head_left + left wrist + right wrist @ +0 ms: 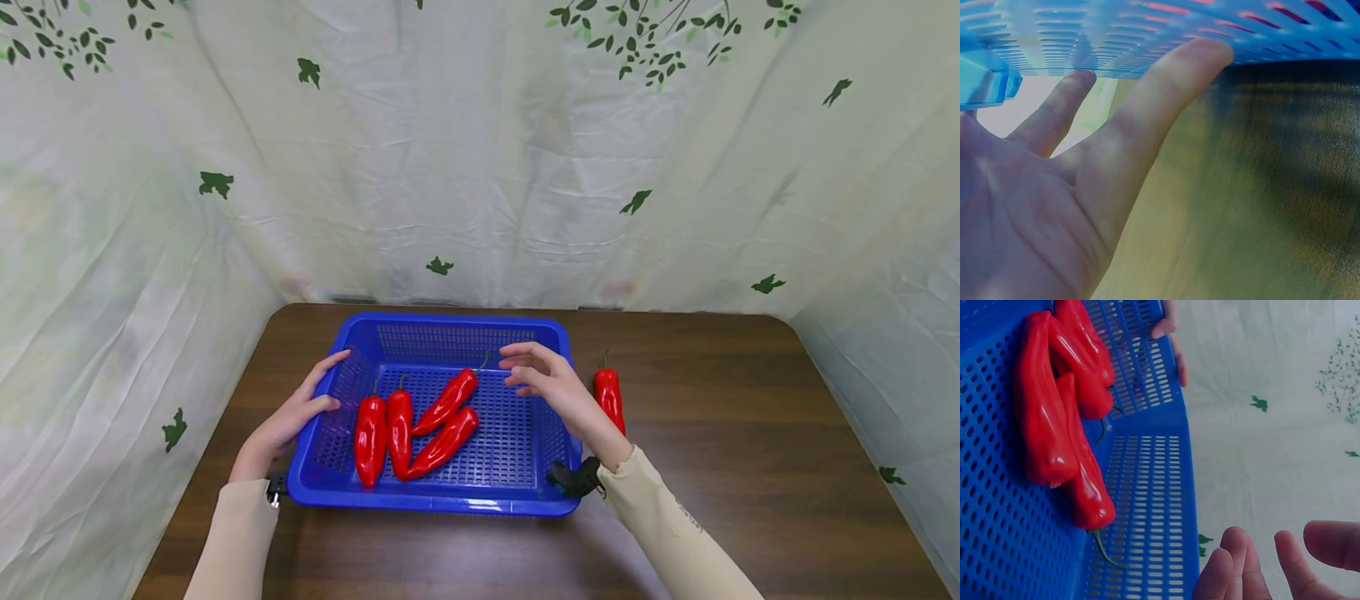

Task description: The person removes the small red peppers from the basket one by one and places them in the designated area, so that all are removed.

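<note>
A blue perforated plastic basket [510,504] stands on the table. Several red chili peppers [446,402] lie in its left and middle parts, also seen as glossy peppers [1044,406] in the right wrist view. My left hand [285,421] rests at the basket's left rim, its thumb [1179,75] and a finger extended against the basket. The right hand [543,375] hovers over the basket's right side, fingers loosely spread and holding nothing. One more red pepper [609,396] lies on the table just right of the basket, its lower end hidden by my right wrist.
The brown wooden table [750,450] extends to the right of the basket and in front of it. A pale curtain [480,167] with green leaf and bird prints hangs behind and at both sides. A dark strap [576,479] is on my right wrist.
</note>
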Tool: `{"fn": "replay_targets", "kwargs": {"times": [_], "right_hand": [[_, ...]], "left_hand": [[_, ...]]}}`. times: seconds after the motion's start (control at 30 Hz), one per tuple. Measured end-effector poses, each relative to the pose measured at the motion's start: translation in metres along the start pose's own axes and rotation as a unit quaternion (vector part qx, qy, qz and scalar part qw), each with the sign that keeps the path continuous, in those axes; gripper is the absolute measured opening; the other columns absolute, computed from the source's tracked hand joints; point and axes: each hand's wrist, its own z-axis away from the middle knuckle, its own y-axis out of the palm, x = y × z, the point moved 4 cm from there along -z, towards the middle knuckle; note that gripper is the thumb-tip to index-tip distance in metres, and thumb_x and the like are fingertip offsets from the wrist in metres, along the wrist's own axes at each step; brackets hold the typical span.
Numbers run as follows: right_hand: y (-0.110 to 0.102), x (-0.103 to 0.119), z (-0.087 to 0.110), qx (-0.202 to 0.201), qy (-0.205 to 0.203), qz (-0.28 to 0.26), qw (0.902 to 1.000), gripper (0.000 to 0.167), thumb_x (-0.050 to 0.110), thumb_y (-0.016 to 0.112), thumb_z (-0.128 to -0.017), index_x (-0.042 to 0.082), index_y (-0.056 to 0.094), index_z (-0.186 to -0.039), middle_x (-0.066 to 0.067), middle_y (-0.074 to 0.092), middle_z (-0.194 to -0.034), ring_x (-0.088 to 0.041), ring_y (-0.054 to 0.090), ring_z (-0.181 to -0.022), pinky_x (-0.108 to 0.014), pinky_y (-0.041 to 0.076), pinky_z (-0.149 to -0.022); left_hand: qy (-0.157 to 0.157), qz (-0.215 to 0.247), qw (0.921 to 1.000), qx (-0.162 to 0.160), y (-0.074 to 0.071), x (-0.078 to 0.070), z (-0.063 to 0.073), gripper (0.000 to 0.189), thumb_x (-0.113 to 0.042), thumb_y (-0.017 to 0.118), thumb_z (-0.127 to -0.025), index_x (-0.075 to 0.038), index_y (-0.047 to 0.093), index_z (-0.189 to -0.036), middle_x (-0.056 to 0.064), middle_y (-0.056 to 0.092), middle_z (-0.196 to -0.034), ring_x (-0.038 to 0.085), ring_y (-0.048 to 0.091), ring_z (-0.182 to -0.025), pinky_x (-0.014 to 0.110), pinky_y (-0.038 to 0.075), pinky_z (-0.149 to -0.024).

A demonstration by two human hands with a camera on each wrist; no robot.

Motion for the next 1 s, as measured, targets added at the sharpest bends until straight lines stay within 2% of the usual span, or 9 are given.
{"fn": "replay_targets", "kwargs": {"times": [0.27,0.37,0.6,0.73,0.9,1.0], "right_hand": [[0.016,-0.008,-0.007,0.008,0.010,0.000,0.9999,0.035,0.009,0.050,-0.096,-0.004,0.051,-0.129,-0.017,0.061,-0.117,-0.042,0.057,-0.104,-0.056,0.046,-0.089],[0.019,-0.009,-0.009,0.007,0.017,0.007,0.9998,0.034,0.009,0.050,-0.096,-0.004,0.052,-0.128,-0.017,0.061,-0.116,-0.039,0.059,-0.102,-0.052,0.048,-0.087],[0.028,-0.019,-0.014,0.023,0.045,0.027,0.9984,0.033,0.009,0.048,-0.096,-0.005,0.053,-0.126,-0.019,0.062,-0.114,-0.028,0.062,-0.094,-0.053,0.048,-0.088],[0.033,-0.025,-0.015,0.035,0.069,0.050,0.9958,0.032,0.008,0.047,-0.096,-0.006,0.053,-0.125,-0.020,0.063,-0.110,-0.031,0.062,-0.092,-0.050,0.050,-0.085],[0.040,-0.031,-0.016,0.060,0.103,0.073,0.9902,0.033,0.006,0.047,-0.095,-0.005,0.053,-0.126,-0.026,0.059,-0.112,-0.042,0.060,-0.098,-0.051,0.051,-0.084],[0.043,-0.034,-0.017,0.071,0.119,0.083,0.9868,0.033,0.007,0.048,-0.095,-0.004,0.054,-0.125,-0.025,0.060,-0.112,-0.042,0.061,-0.099,-0.051,0.051,-0.082]], "left_hand": [[-0.005,0.016,0.9999,0.002,0.000,0.000,0.000,0.069,-0.005,0.043,-0.095,-0.029,0.014,-0.153,0.024,0.006,-0.152,0.055,0.029,-0.126,0.052,0.051,-0.083],[-0.004,0.015,0.9999,0.003,0.000,0.000,0.000,0.069,-0.004,0.043,-0.095,-0.029,0.014,-0.153,0.024,0.006,-0.152,0.055,0.029,-0.126,0.050,0.051,-0.084],[0.002,0.017,0.9998,0.005,0.000,0.001,0.000,0.069,-0.003,0.042,-0.095,-0.029,0.014,-0.153,0.025,0.007,-0.152,0.053,0.032,-0.124,0.047,0.052,-0.083],[0.003,0.017,0.9998,0.006,0.000,0.001,0.000,0.069,-0.003,0.042,-0.095,-0.029,0.014,-0.153,0.025,0.007,-0.152,0.054,0.031,-0.124,0.048,0.052,-0.083],[0.003,0.021,0.9997,0.007,0.000,0.001,-0.001,0.069,-0.003,0.041,-0.095,-0.029,0.014,-0.152,0.025,0.006,-0.152,0.055,0.030,-0.125,0.050,0.052,-0.083],[0.003,0.023,0.9997,0.007,0.000,0.001,-0.001,0.069,-0.003,0.041,-0.095,-0.029,0.014,-0.153,0.025,0.006,-0.152,0.055,0.029,-0.126,0.050,0.052,-0.083]]}}
